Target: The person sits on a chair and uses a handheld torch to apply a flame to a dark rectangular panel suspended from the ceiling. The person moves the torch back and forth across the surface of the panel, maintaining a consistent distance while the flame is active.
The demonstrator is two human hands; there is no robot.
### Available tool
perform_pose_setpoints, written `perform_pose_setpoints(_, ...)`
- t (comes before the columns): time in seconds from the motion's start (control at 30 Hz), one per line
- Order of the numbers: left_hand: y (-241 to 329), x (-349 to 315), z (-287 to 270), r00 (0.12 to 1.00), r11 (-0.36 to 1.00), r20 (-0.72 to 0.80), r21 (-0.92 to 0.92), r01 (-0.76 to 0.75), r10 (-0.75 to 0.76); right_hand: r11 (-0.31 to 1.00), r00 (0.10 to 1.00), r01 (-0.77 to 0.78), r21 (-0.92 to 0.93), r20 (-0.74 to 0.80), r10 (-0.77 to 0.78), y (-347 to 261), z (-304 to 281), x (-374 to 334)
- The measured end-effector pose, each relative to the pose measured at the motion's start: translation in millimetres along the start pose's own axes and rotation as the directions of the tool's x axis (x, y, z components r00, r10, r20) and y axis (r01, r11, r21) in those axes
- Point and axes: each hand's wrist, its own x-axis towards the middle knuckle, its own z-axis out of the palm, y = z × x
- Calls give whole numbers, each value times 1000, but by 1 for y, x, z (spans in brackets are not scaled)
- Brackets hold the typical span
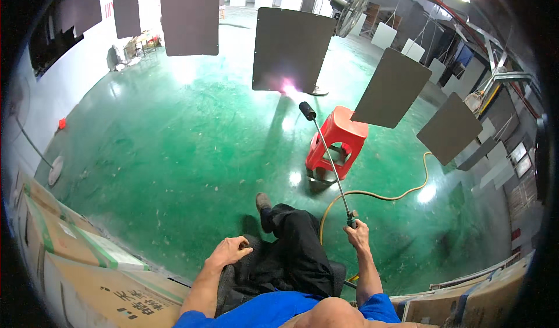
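My right hand [357, 235] is closed around the handle of a long gas torch [332, 159]. Its thin metal tube slants forward and left to a black cylindrical nozzle [307, 110]. From the nozzle a pinkish-white flame [289, 87] reaches the lower edge of a dark rectangular panel [294, 48] with rounded corners. A yellow hose [378, 196] curves over the floor beside the torch handle. My left hand [230, 251] rests on my left thigh with loosely bent fingers and holds nothing.
Beyond the torch tube stands a red plastic stool [339, 141]. More dark panels [391, 88] hang in a row to both sides. A fan [352, 12] stands behind them. Cardboard boxes [75, 240] line my left, with others [466, 304] at lower right. The floor is glossy green.
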Motion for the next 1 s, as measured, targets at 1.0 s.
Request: perform_pose_setpoints(1.0,-26,-19,13,1000,1000,16,23,19,-19,935,953,299,193,-107,-283,-155,-25,-13)
